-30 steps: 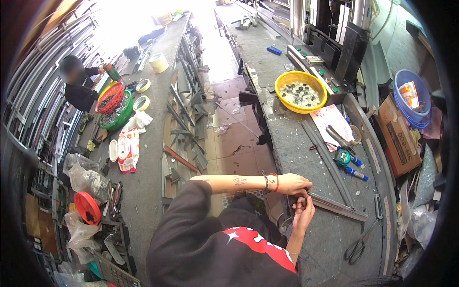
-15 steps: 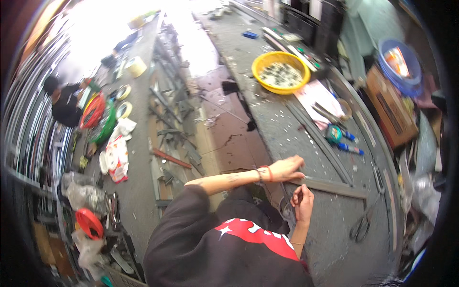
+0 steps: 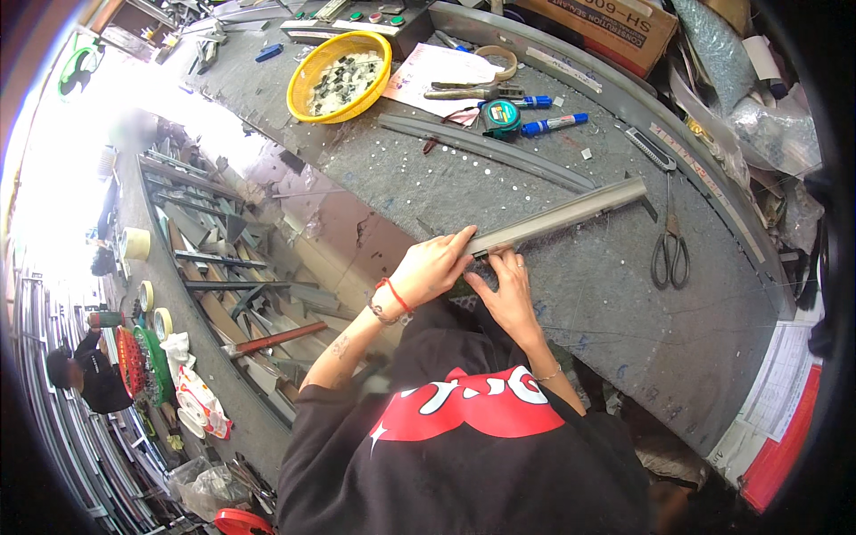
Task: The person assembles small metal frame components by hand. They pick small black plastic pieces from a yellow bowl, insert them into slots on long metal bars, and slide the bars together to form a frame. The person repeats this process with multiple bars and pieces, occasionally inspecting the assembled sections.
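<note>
Fingers of both hands pinching metal bar end

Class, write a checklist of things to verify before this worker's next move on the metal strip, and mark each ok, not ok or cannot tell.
1. Left hand grips the near end of the grey metal strip: ok.
2. Right hand touches the same end: ok.
3. Strip lies along the workbench: ok.
4. Scissors lie apart from the strip: ok.
5. What the right fingers pinch: cannot tell.
</note>
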The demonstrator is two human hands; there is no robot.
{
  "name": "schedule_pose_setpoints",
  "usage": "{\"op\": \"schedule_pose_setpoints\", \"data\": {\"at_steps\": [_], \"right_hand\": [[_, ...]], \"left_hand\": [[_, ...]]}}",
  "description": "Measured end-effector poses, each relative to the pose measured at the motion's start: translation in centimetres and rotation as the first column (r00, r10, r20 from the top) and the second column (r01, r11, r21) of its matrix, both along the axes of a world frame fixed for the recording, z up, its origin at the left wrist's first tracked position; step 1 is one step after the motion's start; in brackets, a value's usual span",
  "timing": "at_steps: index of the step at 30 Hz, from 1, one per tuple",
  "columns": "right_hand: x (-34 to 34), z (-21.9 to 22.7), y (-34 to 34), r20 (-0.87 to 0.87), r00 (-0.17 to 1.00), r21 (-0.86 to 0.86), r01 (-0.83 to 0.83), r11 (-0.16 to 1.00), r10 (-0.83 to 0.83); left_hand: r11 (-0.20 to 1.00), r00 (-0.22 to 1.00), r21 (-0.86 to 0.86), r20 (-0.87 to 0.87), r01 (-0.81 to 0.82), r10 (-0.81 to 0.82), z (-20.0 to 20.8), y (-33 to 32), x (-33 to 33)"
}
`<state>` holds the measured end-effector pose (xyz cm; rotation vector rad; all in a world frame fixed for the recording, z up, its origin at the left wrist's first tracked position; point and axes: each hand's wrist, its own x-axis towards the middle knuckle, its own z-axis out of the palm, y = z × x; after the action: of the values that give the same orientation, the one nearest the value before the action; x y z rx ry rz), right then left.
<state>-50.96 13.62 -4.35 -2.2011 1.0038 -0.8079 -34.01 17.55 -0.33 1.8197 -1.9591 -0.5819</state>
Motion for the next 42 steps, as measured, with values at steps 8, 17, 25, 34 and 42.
{"op": "schedule_pose_setpoints", "data": {"at_steps": [8, 17, 25, 34, 42], "right_hand": [[-1.4, 1.8, -0.3, 0.588, 0.790, 0.503, -0.185, 0.844, -0.177], [-2.6, 3.1, -2.4, 0.611, 0.785, 0.605, -0.377, 0.701, -0.106], [-1.5, 2.8, -2.7, 0.121, 0.984, -0.018, -0.129, 0.991, 0.131], [0.4, 1.6, -3.0, 0.224, 0.975, 0.033, -0.008, 0.999, 0.001], [-4.4, 1.9, -4.1, 0.496, 0.864, 0.638, -0.296, 0.710, -0.085]], "left_hand": [[0.993, 0.978, 0.108, -0.207, 0.052, -0.029, 1.0, -0.2, 0.2], [1.000, 0.996, 0.029, 0.088, -0.001, -0.001, 0.8, -0.1, 0.4], [1.000, 0.990, -0.002, 0.141, -0.026, 0.027, 0.8, 0.0, 0.4], [0.995, 0.986, 0.085, 0.161, -0.047, 0.033, 1.1, -0.2, 0.5], [0.986, 0.938, -0.167, 0.337, -0.023, 0.079, 2.4, 0.2, 8.1]]}}
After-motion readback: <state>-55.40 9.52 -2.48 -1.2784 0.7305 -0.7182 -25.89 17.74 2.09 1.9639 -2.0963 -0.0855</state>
